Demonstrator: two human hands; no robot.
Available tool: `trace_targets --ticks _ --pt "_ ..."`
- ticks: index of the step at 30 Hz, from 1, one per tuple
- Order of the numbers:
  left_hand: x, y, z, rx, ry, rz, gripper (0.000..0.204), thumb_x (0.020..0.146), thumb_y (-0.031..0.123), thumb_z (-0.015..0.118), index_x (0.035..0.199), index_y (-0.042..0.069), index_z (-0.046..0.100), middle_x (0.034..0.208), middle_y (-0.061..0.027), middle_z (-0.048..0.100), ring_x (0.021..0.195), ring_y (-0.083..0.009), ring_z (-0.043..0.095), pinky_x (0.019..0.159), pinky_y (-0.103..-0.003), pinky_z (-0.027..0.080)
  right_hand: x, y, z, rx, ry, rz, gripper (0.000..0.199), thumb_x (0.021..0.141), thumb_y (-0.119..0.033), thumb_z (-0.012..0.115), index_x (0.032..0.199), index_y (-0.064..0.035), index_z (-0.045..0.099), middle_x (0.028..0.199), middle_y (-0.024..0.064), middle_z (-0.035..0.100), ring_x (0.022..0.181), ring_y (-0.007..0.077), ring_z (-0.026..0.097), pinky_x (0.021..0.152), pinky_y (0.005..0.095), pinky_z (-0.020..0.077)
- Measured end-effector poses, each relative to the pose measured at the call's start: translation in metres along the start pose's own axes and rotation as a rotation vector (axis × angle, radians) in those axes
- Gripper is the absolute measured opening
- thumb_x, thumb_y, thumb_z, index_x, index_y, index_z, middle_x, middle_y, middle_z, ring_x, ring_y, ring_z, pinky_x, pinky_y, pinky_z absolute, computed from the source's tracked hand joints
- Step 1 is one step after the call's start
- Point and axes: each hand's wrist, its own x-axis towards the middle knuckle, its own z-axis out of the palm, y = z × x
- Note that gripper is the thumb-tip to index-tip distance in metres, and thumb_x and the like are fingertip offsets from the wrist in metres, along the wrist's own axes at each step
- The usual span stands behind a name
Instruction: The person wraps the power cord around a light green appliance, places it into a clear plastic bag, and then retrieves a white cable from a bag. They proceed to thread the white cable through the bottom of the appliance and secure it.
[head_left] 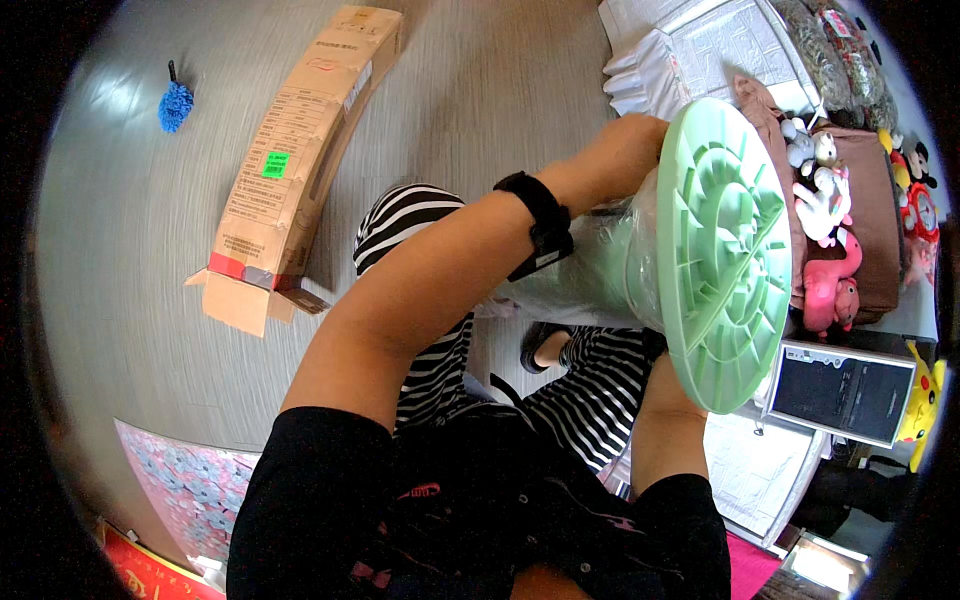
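A mint-green plastic round base [725, 255] with ribs on its underside is tilted on edge in front of me. Behind it extends a pale green body [605, 265] in clear plastic wrap [640, 235]. My left hand [635, 150], below a black wristband, is closed at the upper edge of the base, where the wrap gathers; its fingertips are partly hidden behind the rim. My right forearm [670, 430] rises to the lower edge of the base, which hides that hand and its fingers.
A long, open cardboard box [290, 170] lies on the grey floor to the left. Beyond it is a blue fluffy duster head [175, 105]. Several plush toys [830, 205] rest on brown cloth at the right, near a black-and-silver computer case [842, 393].
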Motion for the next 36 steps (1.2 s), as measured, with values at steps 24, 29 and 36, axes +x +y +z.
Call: trace_targets --ticks 24,29,36 --pt "-0.023 0.088 -0.059 0.148 -0.565 -0.341 0.060 0.061 0.023 0.078 0.109 -0.007 0.057 0.098 -0.0162 0.064 0.088 -0.0210 0.061 0.078 -0.028 0.046 -0.006 -0.004 -0.016 0.029 0.048 -0.010 0.018 0.089 -0.009 0.046 0.100 0.0029 0.054 0.080 0.0096 0.059 0.064 0.0165 0.057 0.053 0.0278 0.0449" --pt "-0.040 0.093 -0.034 0.356 -0.196 -0.190 0.045 0.066 0.032 0.072 0.095 -0.001 0.064 0.078 -0.0199 0.064 0.069 -0.0249 0.062 0.065 -0.034 0.047 -0.006 -0.008 -0.019 0.035 0.072 -0.008 0.017 0.088 -0.008 0.046 0.099 0.0031 0.054 0.079 0.0095 0.059 0.062 0.0163 0.057 0.052 0.0277 0.0445" --pt "-0.049 0.094 -0.034 0.603 -0.155 -0.136 0.042 0.071 0.035 0.067 0.094 0.000 0.064 0.079 -0.0212 0.063 0.066 -0.0334 0.061 0.061 -0.035 0.048 -0.049 -0.033 -0.031 -0.040 0.075 0.045 0.017 0.088 -0.007 0.046 0.098 0.0033 0.054 0.077 0.0093 0.059 0.060 0.0160 0.056 0.050 0.0275 0.0440"
